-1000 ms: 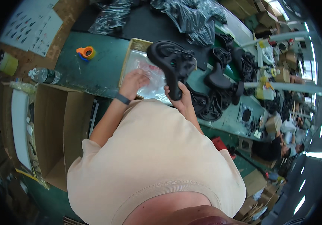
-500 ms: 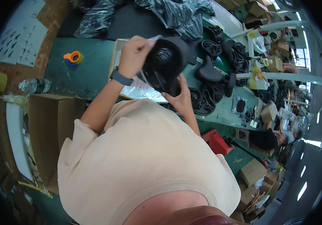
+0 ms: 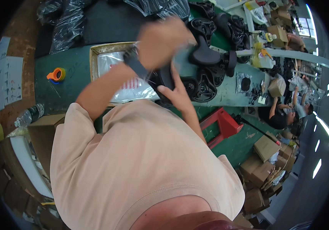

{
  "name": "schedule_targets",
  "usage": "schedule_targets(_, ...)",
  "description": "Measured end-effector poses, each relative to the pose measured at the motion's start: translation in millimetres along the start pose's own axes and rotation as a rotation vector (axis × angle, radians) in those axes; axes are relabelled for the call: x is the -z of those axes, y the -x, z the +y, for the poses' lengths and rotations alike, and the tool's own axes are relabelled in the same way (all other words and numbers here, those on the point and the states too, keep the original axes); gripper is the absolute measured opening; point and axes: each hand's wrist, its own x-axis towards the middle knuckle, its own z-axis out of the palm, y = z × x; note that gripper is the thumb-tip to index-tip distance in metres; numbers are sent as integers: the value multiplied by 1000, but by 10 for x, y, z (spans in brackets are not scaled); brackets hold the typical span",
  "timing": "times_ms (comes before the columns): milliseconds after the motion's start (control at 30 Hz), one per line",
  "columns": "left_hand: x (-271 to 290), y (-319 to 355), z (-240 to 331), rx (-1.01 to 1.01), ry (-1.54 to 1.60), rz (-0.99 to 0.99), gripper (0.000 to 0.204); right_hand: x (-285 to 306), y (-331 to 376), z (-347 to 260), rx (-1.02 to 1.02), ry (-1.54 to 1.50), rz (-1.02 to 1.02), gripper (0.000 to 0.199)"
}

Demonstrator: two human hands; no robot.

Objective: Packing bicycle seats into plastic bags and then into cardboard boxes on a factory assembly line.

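My right hand [image 3: 177, 93] is closed on the edge of a black moulded piece that looks like a bicycle saddle [image 3: 166, 78], its thumb on the near side and fingers on the far side. Most of this piece is hidden behind my left forearm and hand. My left hand [image 3: 164, 41], with a dark watch on the wrist, is raised above the piece and smeared by motion, so its fingers cannot be read. Under my arms lies a shallow carton [image 3: 94, 63] holding clear plastic bags [image 3: 133, 86] with red print.
Several black saddles [image 3: 206, 55] lie to the right on the green bench [image 3: 78, 61]. An orange tape roll [image 3: 57, 75] is at left, beyond a plastic bottle [image 3: 30, 115] and a cardboard box [image 3: 43, 132]. A red pallet truck [image 3: 224, 122] stands at right; people work farther off.
My left hand has swung up and to the right over the black saddle. The saddle has turned and is now mostly covered by my arm. The whole view has shifted somewhat.
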Motion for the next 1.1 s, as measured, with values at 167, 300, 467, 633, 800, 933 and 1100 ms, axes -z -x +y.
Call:
schedule_targets(167, 981, -192, -1474, 807, -43, 330, 20, 883, -434, 475, -178, -495, 69, 59)
schedule_targets(300, 1435, 213, -2384, 828, -83, 616, 19, 1326, -1056, 1991, -452, 669, 48, 78)
schedule_targets(467, 818, 350, -2308, 744, -257, 749, 22, 1301, -1469, 3280, -675, 643, -348, 108)
schedule_targets(633, -1131, 1688, -1554, 920, 58, -40, 13, 1338, -1387, 3225, -546, 635, -344, 127)
schedule_targets(800, -2142, 2535, -719, 923, 1, -833, 34, 1400, -775, 1598, -479, 749, 56, 119)
schedule_targets(933, -2439, 3136, -488, 857, -87, -835, 39, 1461, 431, 1410, -517, 704, 358, 119)
schedule_targets(1100, -2513, 3347, -358, 969, -44, -732, 25, 1166, 1389, 1877, -813, 809, 341, 98)
